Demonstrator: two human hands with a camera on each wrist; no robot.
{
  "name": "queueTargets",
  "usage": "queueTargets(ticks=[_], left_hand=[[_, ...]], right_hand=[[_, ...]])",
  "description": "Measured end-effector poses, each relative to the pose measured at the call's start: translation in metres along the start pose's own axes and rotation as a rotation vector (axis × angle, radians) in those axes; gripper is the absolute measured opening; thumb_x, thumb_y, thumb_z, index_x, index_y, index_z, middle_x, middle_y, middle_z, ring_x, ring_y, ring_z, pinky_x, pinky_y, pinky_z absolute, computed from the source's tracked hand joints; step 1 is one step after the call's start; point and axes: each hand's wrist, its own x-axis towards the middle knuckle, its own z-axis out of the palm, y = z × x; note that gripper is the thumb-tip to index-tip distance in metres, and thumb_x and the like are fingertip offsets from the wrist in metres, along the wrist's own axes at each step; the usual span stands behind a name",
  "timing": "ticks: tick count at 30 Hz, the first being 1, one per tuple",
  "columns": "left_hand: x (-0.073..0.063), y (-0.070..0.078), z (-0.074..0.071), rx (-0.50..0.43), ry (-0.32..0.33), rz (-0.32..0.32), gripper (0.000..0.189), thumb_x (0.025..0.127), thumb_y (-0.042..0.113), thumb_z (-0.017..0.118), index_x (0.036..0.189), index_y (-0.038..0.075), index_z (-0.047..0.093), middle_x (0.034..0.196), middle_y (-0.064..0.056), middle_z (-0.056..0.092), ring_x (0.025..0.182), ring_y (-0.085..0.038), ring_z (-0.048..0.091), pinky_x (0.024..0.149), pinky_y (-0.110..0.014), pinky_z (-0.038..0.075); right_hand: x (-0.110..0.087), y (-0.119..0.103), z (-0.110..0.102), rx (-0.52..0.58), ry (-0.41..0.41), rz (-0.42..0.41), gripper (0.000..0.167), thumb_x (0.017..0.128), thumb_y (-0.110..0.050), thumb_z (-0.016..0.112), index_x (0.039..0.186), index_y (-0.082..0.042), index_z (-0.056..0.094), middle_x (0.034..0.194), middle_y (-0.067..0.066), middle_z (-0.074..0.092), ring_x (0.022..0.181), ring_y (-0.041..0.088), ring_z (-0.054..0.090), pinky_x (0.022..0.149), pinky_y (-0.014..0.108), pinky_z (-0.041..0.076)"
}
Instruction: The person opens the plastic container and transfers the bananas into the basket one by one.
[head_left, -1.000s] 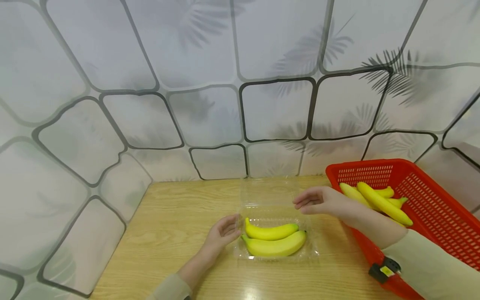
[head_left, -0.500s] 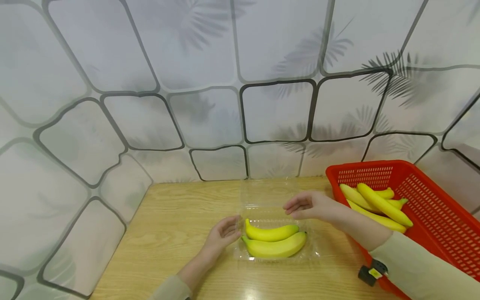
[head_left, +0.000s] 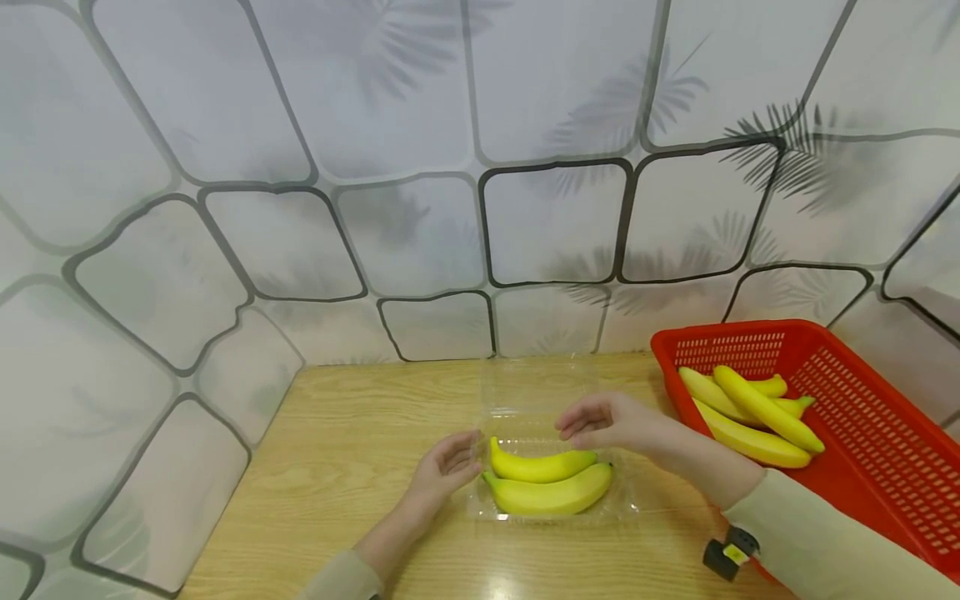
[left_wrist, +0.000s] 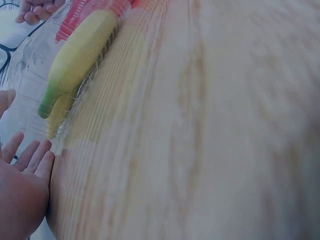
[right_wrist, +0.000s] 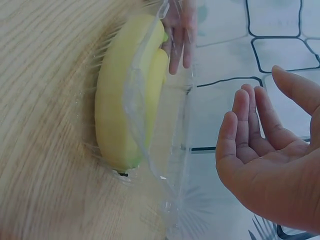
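Observation:
A clear plastic clamshell box [head_left: 628,505] lies with its lid [head_left: 536,387] folded back toward the wall. Two yellow bananas lie side by side inside it, a rear banana [head_left: 536,467] and a front banana [head_left: 551,493]. My left hand [head_left: 442,471] is at the box's left side, its relaxed fingertips right at the plastic edge. Over the right rear of the box hovers my right hand [head_left: 615,423], palm turned inward and fingers loosely bent, holding nothing. In the right wrist view this right hand [right_wrist: 272,155] shows bare fingers, apart from the bananas.
At the right, a red plastic basket [head_left: 888,417] contains several more bananas [head_left: 765,408], and my right forearm reaches past its near left side. A patterned wall [head_left: 555,221] borders the wooden table [head_left: 337,442] at the back and left.
My right hand has moved left and slightly down, from near the basket to above the box. The left hand, box and bananas look the same.

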Motion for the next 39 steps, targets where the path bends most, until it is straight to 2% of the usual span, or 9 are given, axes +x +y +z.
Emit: queueTargets(ticks=[5,9,12,19,29,39], left_hand=[[-0.001,0.0,0.0,0.021,-0.001,-0.004,0.057,0.101,0.006,0.068,0.152,-0.007,0.046,0.161,-0.026,0.047,0.147,-0.045,0.048,0.122,-0.028,0.047],[-0.001,0.001,0.0,0.026,-0.002,-0.008,0.057,0.101,0.007,0.068,0.152,-0.007,0.046,0.161,-0.026,0.047,0.147,-0.045,0.048,0.123,-0.032,0.046],[-0.002,0.001,0.001,0.027,0.002,-0.007,0.057,0.101,0.006,0.068,0.152,-0.007,0.046,0.161,-0.026,0.048,0.146,-0.044,0.048,0.123,-0.031,0.047],[-0.002,-0.001,0.002,0.025,0.005,-0.002,0.057,0.101,0.007,0.068,0.153,-0.006,0.046,0.161,-0.026,0.047,0.147,-0.044,0.048,0.122,-0.028,0.047],[-0.002,-0.003,0.003,0.025,0.007,0.006,0.056,0.102,0.006,0.068,0.152,-0.008,0.046,0.16,-0.027,0.048,0.146,-0.045,0.049,0.119,-0.024,0.049],[-0.001,-0.003,0.003,0.019,0.012,0.011,0.056,0.101,0.005,0.068,0.152,-0.008,0.047,0.16,-0.027,0.048,0.145,-0.044,0.05,0.116,-0.019,0.049]], right_hand=[[0.002,0.007,0.004,0.011,-0.008,-0.001,0.039,0.097,-0.011,0.076,0.128,0.012,0.066,0.118,0.017,0.077,0.101,0.009,0.07,0.088,0.017,0.059],[0.004,0.013,0.007,0.014,-0.017,-0.004,0.039,0.097,-0.01,0.075,0.127,0.013,0.066,0.119,0.022,0.076,0.101,0.009,0.07,0.088,0.016,0.059],[0.004,0.015,0.01,0.005,-0.027,-0.002,0.039,0.097,-0.009,0.074,0.127,0.014,0.065,0.12,0.026,0.075,0.101,0.011,0.07,0.088,0.016,0.059],[0.005,0.014,0.015,-0.024,-0.046,0.007,0.037,0.096,-0.009,0.075,0.125,0.011,0.067,0.119,0.023,0.076,0.101,0.011,0.069,0.088,0.016,0.058],[0.009,0.017,0.028,0.0,-0.06,0.032,0.034,0.096,-0.007,0.076,0.124,0.011,0.069,0.116,0.018,0.078,0.1,0.01,0.071,0.09,0.02,0.06],[0.015,0.024,0.044,0.011,-0.068,0.037,0.031,0.094,-0.005,0.076,0.121,0.01,0.07,0.114,0.02,0.077,0.097,0.012,0.07,0.089,0.021,0.061]])
